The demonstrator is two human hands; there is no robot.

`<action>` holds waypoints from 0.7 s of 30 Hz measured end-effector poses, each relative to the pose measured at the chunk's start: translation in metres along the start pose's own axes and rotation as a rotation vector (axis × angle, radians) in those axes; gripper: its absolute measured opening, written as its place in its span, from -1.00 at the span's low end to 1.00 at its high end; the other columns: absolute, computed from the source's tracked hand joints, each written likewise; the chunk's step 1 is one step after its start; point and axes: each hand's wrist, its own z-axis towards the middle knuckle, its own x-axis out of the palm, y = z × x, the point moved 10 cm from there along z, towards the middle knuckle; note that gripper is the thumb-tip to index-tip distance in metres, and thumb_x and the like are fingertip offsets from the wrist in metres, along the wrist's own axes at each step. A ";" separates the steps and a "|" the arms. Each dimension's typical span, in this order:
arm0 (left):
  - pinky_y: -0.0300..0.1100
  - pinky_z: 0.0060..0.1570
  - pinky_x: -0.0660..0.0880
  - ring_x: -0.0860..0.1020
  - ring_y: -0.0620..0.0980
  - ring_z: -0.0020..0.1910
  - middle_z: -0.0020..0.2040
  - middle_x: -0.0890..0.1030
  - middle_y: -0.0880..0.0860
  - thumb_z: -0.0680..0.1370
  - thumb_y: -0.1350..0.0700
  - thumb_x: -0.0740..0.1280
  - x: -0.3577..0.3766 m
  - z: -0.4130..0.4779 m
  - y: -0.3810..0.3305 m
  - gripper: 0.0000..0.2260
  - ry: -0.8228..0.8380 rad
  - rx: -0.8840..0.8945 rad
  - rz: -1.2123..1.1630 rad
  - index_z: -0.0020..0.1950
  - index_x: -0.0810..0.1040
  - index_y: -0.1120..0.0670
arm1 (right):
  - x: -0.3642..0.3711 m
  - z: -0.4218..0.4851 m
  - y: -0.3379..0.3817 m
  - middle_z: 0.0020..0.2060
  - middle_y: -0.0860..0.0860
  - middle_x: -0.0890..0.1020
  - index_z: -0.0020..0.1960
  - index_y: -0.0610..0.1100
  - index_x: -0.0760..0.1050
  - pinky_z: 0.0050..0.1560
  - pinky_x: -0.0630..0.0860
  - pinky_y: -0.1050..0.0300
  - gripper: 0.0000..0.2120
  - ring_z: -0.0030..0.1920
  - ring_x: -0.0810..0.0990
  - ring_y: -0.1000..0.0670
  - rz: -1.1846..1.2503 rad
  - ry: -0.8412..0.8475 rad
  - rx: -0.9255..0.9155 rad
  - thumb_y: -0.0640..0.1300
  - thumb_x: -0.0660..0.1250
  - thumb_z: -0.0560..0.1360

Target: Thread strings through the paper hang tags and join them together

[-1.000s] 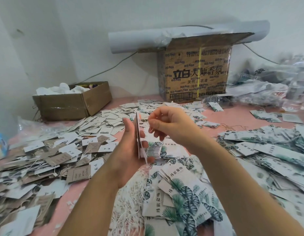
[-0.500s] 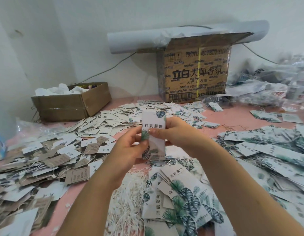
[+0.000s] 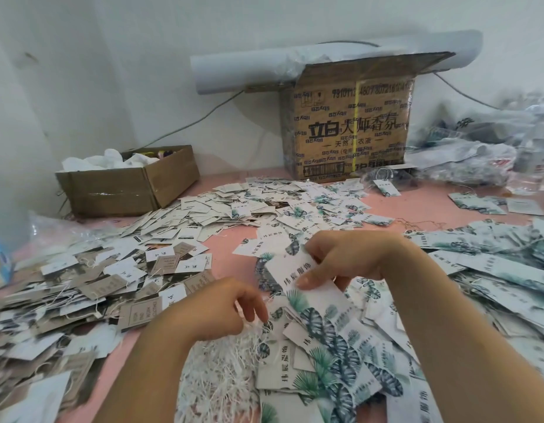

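Since half a second ago the left hand (image 3: 215,309) has let go of the leaf-printed hang tag (image 3: 290,267) and dropped to the tangle of white strings (image 3: 225,370) near the front of the pink table (image 3: 225,248); its fingers curl downward onto them, but whether they pinch a string cannot be told. The right hand (image 3: 347,261) now holds the tag alone, thumb pressed on its face, tilted just above the heap of matching tags (image 3: 335,355). At the back left, a small open cardboard box (image 3: 121,193) holds crumpled white material (image 3: 112,158) and a few coloured bits. A tall printed carton (image 3: 350,129) stands against the wall, its flap raised and contents hidden, with a white roll (image 3: 249,71) lying across its top.
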 end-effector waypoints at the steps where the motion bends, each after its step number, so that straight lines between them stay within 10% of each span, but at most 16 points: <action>1: -0.27 -0.33 0.42 0.45 -0.16 -0.29 -0.11 0.53 -0.09 0.40 0.43 0.22 0.001 0.000 0.003 -0.56 0.011 -0.017 0.024 -0.19 0.60 -0.15 | 0.002 0.001 -0.004 -0.27 0.00 0.67 -0.11 -0.16 0.46 -0.33 0.61 0.16 -0.91 -0.22 0.67 -0.04 -0.050 0.008 0.033 -0.25 0.37 0.46; 7: -0.33 -0.42 0.33 0.34 -0.11 -0.37 -0.31 0.35 -0.05 0.39 0.30 0.41 -0.002 0.001 0.012 -0.74 0.003 -0.045 0.113 -0.30 0.40 0.00 | 0.010 0.011 -0.032 -0.06 -0.16 0.62 0.17 -0.31 0.39 -0.36 0.60 0.20 -0.60 -0.18 0.62 -0.11 -0.389 0.039 0.272 -0.13 0.40 0.45; 21: -0.39 -0.48 0.24 0.34 -0.27 -0.53 -0.52 0.38 -0.19 0.36 0.01 0.52 0.009 -0.002 0.010 -0.89 0.081 -0.060 0.177 -0.20 0.64 -0.04 | -0.009 0.013 -0.027 -0.44 0.06 0.50 -0.36 -0.14 0.44 -0.38 0.36 0.25 -0.58 -0.40 0.46 0.05 -0.803 -0.086 0.297 0.20 0.37 0.40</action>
